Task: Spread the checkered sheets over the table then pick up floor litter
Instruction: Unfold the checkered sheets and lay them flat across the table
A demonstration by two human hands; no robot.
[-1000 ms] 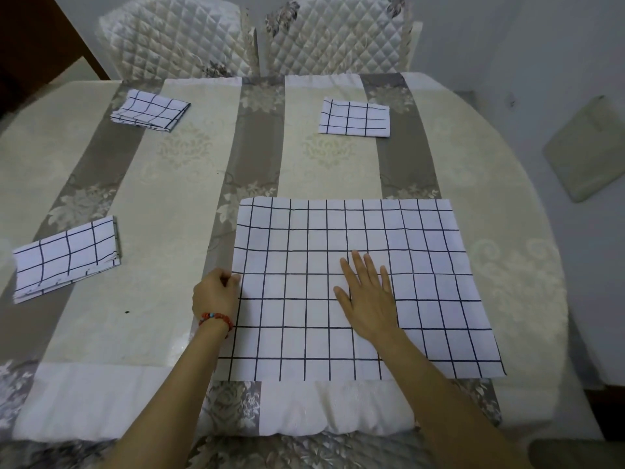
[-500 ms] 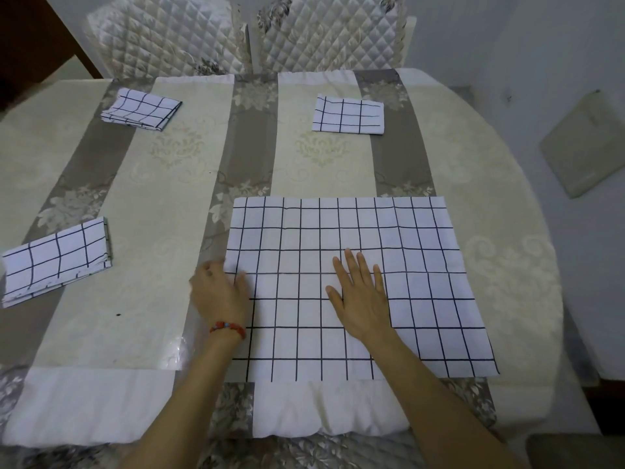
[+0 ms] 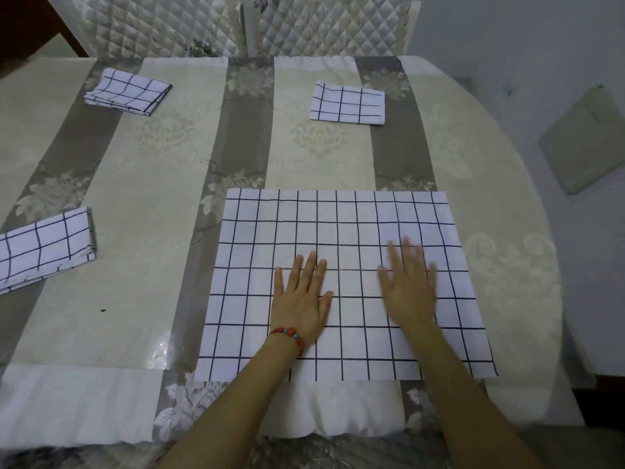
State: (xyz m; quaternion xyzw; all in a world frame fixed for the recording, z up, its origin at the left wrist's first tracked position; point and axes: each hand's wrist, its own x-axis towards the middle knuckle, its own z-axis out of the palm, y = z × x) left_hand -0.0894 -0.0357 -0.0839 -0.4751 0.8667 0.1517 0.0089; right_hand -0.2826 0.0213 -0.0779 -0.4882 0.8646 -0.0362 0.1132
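A white sheet with a black grid (image 3: 341, 225) lies unfolded and flat on the near right part of the table (image 3: 148, 204). My left hand (image 3: 301, 299), with a red bead bracelet at the wrist, rests palm down on the sheet's middle, fingers spread. My right hand (image 3: 409, 289) lies flat on the sheet to its right and is blurred by motion. Three more checkered sheets stay folded: one at the left edge (image 3: 40, 248), one at the far left (image 3: 128, 91), one at the far middle (image 3: 348, 103).
The table wears a beige and grey striped cloth with a white frill along the near edge. Two quilted chair backs (image 3: 236, 25) stand behind it. A flat greyish pad (image 3: 585, 140) lies on the floor to the right. A small dark speck (image 3: 103, 310) sits on the cloth.
My left hand has moved from the sheet's left edge onto its middle. My right hand has slid to the right across the sheet.
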